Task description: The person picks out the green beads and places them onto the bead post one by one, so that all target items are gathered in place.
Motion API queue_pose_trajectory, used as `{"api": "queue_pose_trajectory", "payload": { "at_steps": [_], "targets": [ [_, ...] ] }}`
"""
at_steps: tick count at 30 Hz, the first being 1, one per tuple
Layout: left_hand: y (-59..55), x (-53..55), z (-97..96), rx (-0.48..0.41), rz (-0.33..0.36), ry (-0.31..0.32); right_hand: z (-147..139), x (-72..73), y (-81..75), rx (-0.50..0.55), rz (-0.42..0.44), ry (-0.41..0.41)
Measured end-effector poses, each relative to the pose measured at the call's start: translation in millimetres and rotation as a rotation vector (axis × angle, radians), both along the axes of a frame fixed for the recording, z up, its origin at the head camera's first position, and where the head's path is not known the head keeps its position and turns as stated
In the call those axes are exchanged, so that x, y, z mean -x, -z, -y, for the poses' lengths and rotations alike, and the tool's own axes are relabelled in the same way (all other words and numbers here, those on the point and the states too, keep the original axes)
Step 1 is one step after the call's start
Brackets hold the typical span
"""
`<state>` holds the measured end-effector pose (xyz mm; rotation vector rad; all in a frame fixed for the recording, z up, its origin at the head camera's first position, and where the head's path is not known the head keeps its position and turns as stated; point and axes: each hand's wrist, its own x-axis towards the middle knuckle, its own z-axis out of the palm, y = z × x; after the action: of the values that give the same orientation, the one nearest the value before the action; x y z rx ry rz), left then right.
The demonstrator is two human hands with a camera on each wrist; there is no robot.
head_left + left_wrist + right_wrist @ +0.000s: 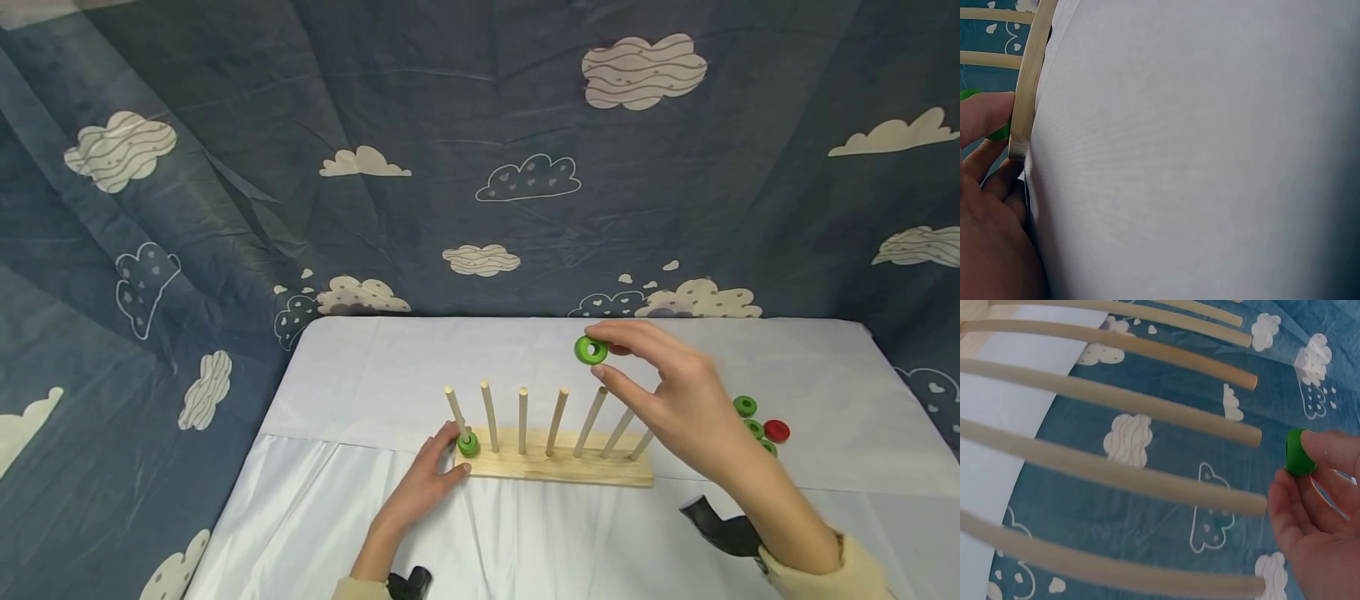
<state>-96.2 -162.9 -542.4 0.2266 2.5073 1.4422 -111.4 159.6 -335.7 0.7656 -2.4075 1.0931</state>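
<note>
My right hand [686, 404] pinches a green ring [581, 354] between thumb and fingertips, above the peg board's right half. In the right wrist view this green ring [1299, 456] is just beyond the tips of the wooden pegs [1210, 425]. My left hand [423, 482] grips the left end of the wooden peg board [577, 471], thumb at its front edge and fingers around the end and back. Several upright pegs stand in a row on it. Green [469, 448] shows around the foot of the leftmost peg, beside my left fingers.
Several loose green rings [745, 406] and a red piece [777, 431] lie together at the right on the white cloth [360, 375]. A dark cloth with clouds [420, 100] hangs behind the table. Black wrist straps [720, 529] show at both wrists.
</note>
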Motion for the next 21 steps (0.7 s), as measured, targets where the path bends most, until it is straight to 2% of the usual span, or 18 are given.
{"api": "queue_pose_trajectory", "payload": {
  "at_steps": [9,21],
  "targets": [
    [-3.5,-1.8,-0.2,0.000,0.013,-0.001,15.5,5.9,-0.6,0.011,0.025,-0.055],
    [-0.8,-0.6,0.0,0.006,-0.015,0.009,40.3,10.5,-3.9,0.008,0.086,-0.128]
  ]
}}
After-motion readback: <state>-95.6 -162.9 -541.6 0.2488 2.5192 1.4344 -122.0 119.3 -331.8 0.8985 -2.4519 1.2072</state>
